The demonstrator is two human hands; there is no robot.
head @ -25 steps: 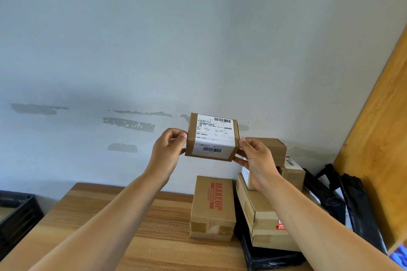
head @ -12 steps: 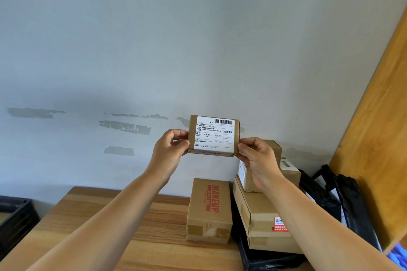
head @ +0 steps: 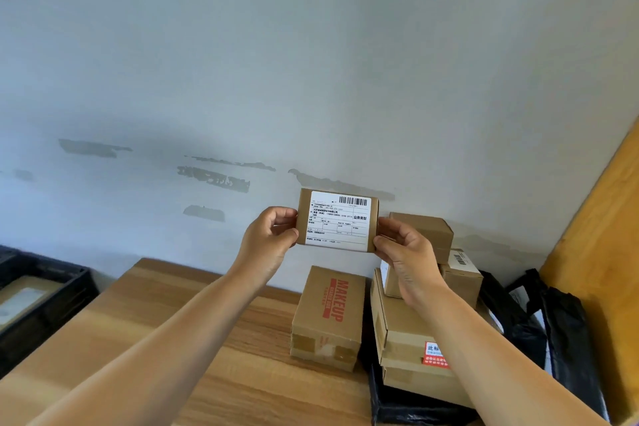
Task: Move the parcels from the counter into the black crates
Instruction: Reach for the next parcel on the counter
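Note:
A small brown parcel (head: 337, 220) with a white shipping label is held up in the air in front of the wall, label facing me. My left hand (head: 268, 240) grips its left edge and my right hand (head: 403, 252) grips its right edge. Below it on the wooden counter (head: 145, 322) lies a brown box printed MAKEUP (head: 328, 318). To the right stands a stack of brown boxes (head: 411, 349) with smaller boxes (head: 427, 230) on top. A black crate (head: 45, 304) with something flat inside sits at the far left, beside the counter.
Black plastic mailer bags (head: 560, 328) lie at the right against a wooden panel (head: 601, 235). Another black bag (head: 415, 408) lies under the box stack. A grey wall with patched marks rises behind the counter.
The parcel has been turned so its label faces me squarely and now sits level. Both hands stayed on its edges. The view shifted a little to the left, showing more of the crate.

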